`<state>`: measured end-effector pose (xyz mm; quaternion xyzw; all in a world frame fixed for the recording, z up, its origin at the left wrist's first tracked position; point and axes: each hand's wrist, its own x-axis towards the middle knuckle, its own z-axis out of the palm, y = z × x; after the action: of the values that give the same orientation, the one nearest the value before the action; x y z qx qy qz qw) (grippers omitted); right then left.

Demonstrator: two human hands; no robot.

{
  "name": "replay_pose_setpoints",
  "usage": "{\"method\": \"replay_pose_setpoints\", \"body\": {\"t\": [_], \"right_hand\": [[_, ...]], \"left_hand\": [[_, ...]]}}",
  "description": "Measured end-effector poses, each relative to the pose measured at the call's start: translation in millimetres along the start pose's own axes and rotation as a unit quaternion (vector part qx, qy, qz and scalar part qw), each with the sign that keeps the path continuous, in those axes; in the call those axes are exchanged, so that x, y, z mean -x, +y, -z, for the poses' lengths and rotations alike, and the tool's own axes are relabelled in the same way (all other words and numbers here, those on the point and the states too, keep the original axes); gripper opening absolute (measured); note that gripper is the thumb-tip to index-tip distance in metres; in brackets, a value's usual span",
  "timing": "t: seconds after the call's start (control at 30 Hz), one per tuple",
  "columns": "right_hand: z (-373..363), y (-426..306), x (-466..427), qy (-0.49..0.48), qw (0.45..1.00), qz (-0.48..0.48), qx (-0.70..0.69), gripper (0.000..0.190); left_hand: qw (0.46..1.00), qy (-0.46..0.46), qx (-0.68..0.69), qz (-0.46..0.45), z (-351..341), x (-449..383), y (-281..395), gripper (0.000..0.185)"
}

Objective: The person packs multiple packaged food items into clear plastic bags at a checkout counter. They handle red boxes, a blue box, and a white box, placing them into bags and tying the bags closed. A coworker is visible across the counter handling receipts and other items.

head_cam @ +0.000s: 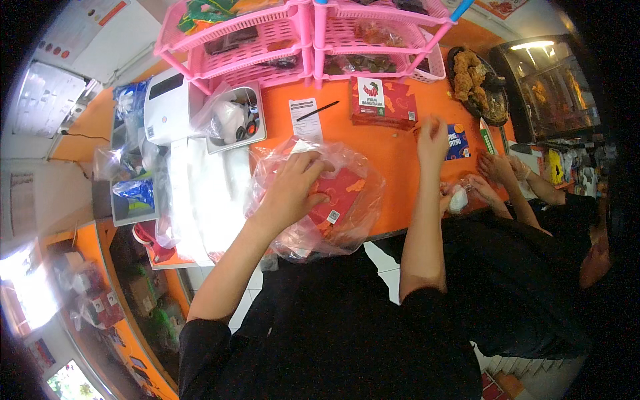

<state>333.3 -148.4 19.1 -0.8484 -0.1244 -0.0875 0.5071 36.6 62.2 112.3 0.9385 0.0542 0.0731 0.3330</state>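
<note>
My left hand [299, 181] rests on a clear plastic bag [367, 200] at the counter's front edge, its fingers spread over the bag. Inside the bag lies a red printed food box [340, 192]. Raised over the counter to the right is my right hand [433, 136], its fingers bent together; whether anything small is between them cannot be told. Behind it stands a second red food box [385, 107], closed. Beyond the bag a printed paper slip [306, 120] lies flat with a black pen [317, 111] across it. A blue printed card or box [457, 141] lies just right of my right hand.
Pink plastic racks [250, 55] stand at the back. A metal tray [235, 145], a white machine [172, 110] and white plastic sheets or bags [215, 195] are left. Fried chicken on a dark plate [502, 112] sits right, near a glass display case [555, 90]. Co-workers' hands [492, 167] work close by on the right.
</note>
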Motion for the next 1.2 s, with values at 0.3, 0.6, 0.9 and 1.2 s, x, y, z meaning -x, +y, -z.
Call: {"method": "replay_pose_setpoints", "body": {"t": [0.3,0.6,0.9,1.2], "right_hand": [[-57,61,-20,-0.115,0.965,-0.153,0.180,0.085],[-10,13,37,-0.165,0.814,-0.364,-0.422,0.042],[132,-97,146,-0.173,0.825,-0.333,-0.423,0.076],[131,-180,277,-0.234,0.823,-0.440,-0.272,0.080]], "left_hand": [[0.980,0.156,-0.100,0.076,33,61,31,0.070],[0.961,-0.197,-0.175,0.084,36,103,44,0.092],[0.947,-0.245,-0.208,-0.013,24,134,22,0.047],[0.906,-0.354,-0.102,-0.211,42,179,50,0.031]]}}
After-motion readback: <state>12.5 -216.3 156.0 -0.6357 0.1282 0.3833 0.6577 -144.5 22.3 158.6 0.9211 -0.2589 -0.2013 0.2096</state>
